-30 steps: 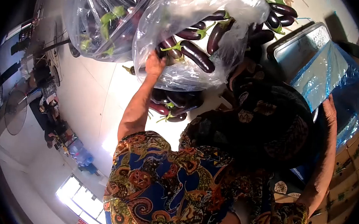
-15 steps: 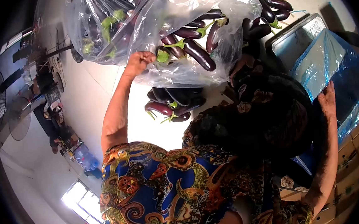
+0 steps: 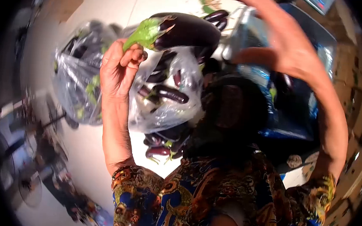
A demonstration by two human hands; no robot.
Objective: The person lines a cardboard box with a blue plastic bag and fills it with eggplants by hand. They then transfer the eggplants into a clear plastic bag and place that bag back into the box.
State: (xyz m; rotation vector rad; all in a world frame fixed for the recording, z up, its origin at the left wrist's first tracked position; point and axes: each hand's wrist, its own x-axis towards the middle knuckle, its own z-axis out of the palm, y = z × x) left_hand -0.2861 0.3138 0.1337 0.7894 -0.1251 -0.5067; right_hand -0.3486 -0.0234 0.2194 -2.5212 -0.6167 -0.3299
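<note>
My left hand (image 3: 121, 67) pinches the green stem of a large dark eggplant (image 3: 190, 33), raised above the table and lying roughly sideways. Its rounded end points toward my right hand (image 3: 278, 46), which is smeared by motion. That hand's thumb and fingers are spread apart, with nothing between them. Below the raised eggplant, an opened clear plastic bag (image 3: 147, 121) holds several eggplants. Under my right hand and forearm is a container with a blue plastic liner (image 3: 291, 131); an eggplant (image 3: 282, 81) lies inside it.
A fuller clear bag of eggplants (image 3: 75, 89) stands at the left. More eggplants (image 3: 157, 152) lie near my body, and others (image 3: 216, 16) lie at the far side of the white table (image 3: 84, 142). Cardboard boxes (image 3: 354, 121) line the right side.
My left hand has gone from the clear bag's edge to holding an eggplant up by its stem. My right hand has left the blue liner and moved up and inward. The view has shifted.
</note>
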